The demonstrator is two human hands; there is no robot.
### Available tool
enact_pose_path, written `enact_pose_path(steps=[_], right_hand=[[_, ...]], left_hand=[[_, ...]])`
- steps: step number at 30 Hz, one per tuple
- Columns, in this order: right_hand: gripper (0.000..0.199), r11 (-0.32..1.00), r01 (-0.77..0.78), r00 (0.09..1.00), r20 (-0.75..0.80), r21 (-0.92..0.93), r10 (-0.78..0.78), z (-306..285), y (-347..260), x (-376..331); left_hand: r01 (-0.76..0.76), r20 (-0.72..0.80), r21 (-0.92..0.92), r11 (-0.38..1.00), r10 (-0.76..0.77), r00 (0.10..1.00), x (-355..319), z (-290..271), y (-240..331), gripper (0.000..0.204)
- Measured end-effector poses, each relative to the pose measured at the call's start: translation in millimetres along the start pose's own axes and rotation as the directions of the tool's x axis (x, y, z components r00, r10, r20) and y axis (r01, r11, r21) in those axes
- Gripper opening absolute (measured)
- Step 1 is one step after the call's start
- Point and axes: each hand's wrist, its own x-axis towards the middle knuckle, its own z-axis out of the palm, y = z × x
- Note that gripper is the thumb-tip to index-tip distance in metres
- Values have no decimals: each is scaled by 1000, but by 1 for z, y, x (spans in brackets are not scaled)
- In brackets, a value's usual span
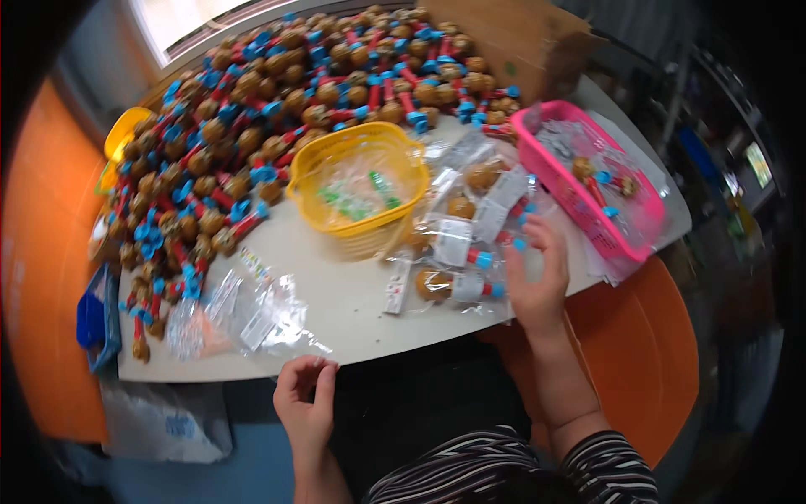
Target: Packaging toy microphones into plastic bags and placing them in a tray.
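At the table's front edge, my left hand (304,405) has its thumb and forefinger closed on the corner of a clear plastic bag (290,315). Small white printed labels lie in or beside that bag. My right hand (538,273) is open, fingers apart, at the right side of a group of bagged toys. One bagged toy (435,284) nearest the edge shows a brown ball-shaped head, a white label and a blue end. Whether my right fingertips touch the bags cannot be made out.
Behind lies a large heap of brown, red and blue toys (252,84). A yellow basket (315,214) holds clear and green pieces. To the right stand a pink basket (588,223) with bagged toys and an orange chair (646,353); a cardboard box (512,42) is at the back.
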Motion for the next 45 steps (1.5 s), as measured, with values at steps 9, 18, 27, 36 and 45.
enact_pose_path(steps=[9,18,27,36,45], right_hand=[[23,905,-411,791,-452,106,412,-178,153,40],[50,351,-861,372,-15,367,928,-249,369,48],[82,406,-869,411,-47,281,911,-190,404,109],[48,468,-718,594,103,515,798,-190,423,125],[37,252,-556,546,119,792,830,-229,416,210]], left_hand=[[-8,53,3,1000,8,999,-4,16,-2,11],[-74,94,121,990,63,994,-11,28,-18,7],[-110,23,273,956,108,994,-41,58,-5,7],[-107,16,315,943,108,994,-76,102,10,7],[-161,105,365,917,131,986,-80,152,26,8]])
